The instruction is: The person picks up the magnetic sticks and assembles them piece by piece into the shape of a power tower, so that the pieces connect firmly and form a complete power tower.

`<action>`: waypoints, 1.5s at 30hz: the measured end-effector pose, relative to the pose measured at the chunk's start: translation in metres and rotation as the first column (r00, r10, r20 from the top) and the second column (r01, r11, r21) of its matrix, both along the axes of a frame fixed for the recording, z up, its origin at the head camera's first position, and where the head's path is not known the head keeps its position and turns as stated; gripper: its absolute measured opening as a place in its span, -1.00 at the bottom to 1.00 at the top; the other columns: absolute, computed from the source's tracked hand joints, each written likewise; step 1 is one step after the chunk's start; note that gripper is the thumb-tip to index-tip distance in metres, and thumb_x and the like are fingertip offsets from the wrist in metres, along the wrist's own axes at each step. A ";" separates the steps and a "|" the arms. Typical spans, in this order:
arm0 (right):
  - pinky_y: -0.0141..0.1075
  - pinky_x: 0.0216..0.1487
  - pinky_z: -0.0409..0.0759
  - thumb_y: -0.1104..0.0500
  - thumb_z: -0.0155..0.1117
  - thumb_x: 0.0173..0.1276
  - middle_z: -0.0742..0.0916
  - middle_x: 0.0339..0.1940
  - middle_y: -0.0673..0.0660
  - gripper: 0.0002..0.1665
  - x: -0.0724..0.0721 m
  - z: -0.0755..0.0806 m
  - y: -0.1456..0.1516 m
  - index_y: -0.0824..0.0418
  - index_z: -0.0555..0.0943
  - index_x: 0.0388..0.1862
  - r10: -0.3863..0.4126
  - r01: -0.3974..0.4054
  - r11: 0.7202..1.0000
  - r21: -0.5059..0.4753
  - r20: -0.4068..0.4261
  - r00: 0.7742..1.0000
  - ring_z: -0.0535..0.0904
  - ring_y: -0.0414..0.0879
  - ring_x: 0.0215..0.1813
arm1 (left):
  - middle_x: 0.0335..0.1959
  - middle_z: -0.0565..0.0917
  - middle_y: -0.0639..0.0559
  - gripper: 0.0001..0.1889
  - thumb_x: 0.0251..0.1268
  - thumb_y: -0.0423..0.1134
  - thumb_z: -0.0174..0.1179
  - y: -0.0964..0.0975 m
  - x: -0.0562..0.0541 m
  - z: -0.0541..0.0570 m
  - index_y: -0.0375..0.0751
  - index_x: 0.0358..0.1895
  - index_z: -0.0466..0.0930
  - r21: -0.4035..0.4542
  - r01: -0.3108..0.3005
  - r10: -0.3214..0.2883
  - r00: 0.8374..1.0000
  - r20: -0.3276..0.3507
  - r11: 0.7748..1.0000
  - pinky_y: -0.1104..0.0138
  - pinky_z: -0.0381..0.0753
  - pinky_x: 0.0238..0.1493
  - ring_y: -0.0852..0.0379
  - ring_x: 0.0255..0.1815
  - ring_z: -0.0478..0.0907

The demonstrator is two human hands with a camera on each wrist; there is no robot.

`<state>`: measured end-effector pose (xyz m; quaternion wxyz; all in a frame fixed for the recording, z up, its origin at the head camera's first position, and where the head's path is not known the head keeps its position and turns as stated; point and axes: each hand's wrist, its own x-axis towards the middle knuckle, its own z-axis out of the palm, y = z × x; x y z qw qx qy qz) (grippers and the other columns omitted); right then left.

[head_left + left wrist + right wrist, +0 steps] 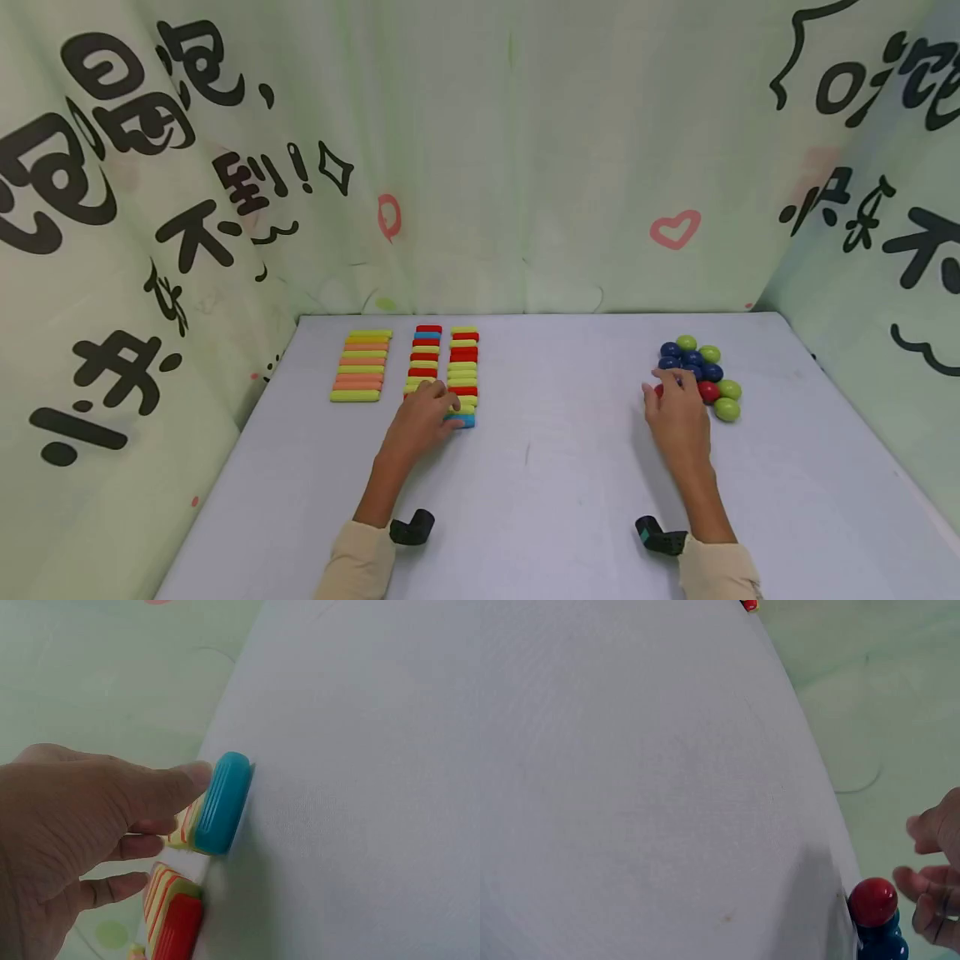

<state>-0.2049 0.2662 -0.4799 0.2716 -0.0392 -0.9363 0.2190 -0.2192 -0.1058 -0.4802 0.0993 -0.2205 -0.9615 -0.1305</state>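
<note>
A white rectangular desk is lying beneath a released left hand and a released right hand.
The left is touching a row of ridged red, yellow and blue bars; the right is hovering beside glossy red, blue and green balls.

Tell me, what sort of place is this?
Probably a small booth set up for recording handwork: pale green cloth with black lettering hangs behind and at both sides, a white-topped table fills it, and each wrist wears what looks like a black camera.
</note>
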 end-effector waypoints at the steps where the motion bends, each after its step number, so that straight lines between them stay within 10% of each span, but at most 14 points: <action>1: 0.21 -0.01 0.58 0.24 0.26 0.36 0.56 0.09 0.46 -0.63 0.001 0.000 0.002 0.45 0.59 0.06 -0.011 0.011 1.000 0.004 0.031 0.999 0.56 0.38 0.06 | -0.27 0.58 0.02 -0.73 0.03 -0.10 0.48 0.001 0.001 0.000 -0.08 -0.21 0.69 0.005 0.003 -0.003 1.000 0.013 1.000 0.31 0.64 -0.11 0.10 -0.12 0.49; 18: 0.22 -0.09 0.60 0.28 0.29 0.32 0.44 0.03 0.48 -0.59 0.010 -0.005 0.009 0.37 0.54 0.13 -0.003 -0.009 0.999 0.035 0.318 0.948 0.55 0.39 -0.10 | -0.22 0.64 0.07 -0.72 0.16 -0.11 0.40 0.021 0.014 -0.009 -0.14 -0.10 0.68 0.041 0.035 -0.047 0.948 0.314 0.999 0.31 0.66 -0.07 0.18 -0.19 0.53; 24: 0.13 0.01 0.60 0.24 0.34 0.28 0.59 -0.05 0.47 -0.54 0.008 -0.007 0.001 0.40 0.53 0.13 0.173 -0.173 0.984 -0.037 0.395 0.902 0.55 0.28 -0.07 | -0.32 0.60 0.11 -0.74 0.19 -0.15 0.37 0.035 0.020 -0.010 -0.19 -0.11 0.67 0.191 0.086 -0.157 0.905 0.396 0.978 0.43 0.60 -0.20 0.25 -0.29 0.46; 28: -0.21 -0.22 0.68 0.21 0.35 0.29 0.66 -0.05 0.36 -0.56 0.004 -0.009 -0.021 0.32 0.54 0.12 0.403 -0.315 0.908 -0.274 0.377 0.834 0.60 0.03 -0.18 | -0.34 0.60 0.12 -0.74 0.21 -0.16 0.35 0.045 0.019 -0.011 -0.21 -0.11 0.66 0.251 0.104 -0.205 0.884 0.420 0.962 0.50 0.54 -0.24 0.26 -0.30 0.46; 36: -0.28 -0.23 0.72 0.21 0.31 0.35 0.57 0.05 0.41 -0.48 0.005 -0.016 -0.071 0.40 0.41 0.20 0.754 -0.392 0.547 -0.740 0.231 0.615 0.70 0.05 -0.13 | -0.33 0.61 0.12 -0.72 0.21 -0.15 0.35 0.054 0.019 -0.011 -0.19 -0.08 0.62 0.355 0.032 -0.213 0.848 0.485 0.934 0.49 0.55 -0.27 0.24 -0.32 0.48; 39: -0.30 -0.21 0.72 0.21 0.31 0.35 0.58 0.06 0.43 -0.46 0.006 -0.019 -0.077 0.44 0.41 0.21 0.776 -0.394 0.503 -0.769 0.203 0.597 0.69 0.06 -0.12 | -0.33 0.62 0.11 -0.72 0.20 -0.15 0.36 0.056 0.020 -0.014 -0.19 -0.08 0.63 0.391 0.039 -0.243 0.837 0.490 0.920 0.50 0.54 -0.29 0.25 -0.34 0.48; 45: -0.47 -0.12 0.64 0.18 0.30 0.36 0.64 0.08 0.36 -0.52 0.006 -0.028 -0.079 0.37 0.48 0.19 0.760 -0.403 0.536 -0.742 0.216 0.612 0.66 -0.04 -0.07 | -0.35 0.59 0.14 -0.73 0.21 -0.13 0.35 0.058 0.020 -0.017 -0.16 -0.10 0.62 0.424 0.022 -0.241 0.848 0.472 0.906 0.49 0.53 -0.32 0.26 -0.35 0.47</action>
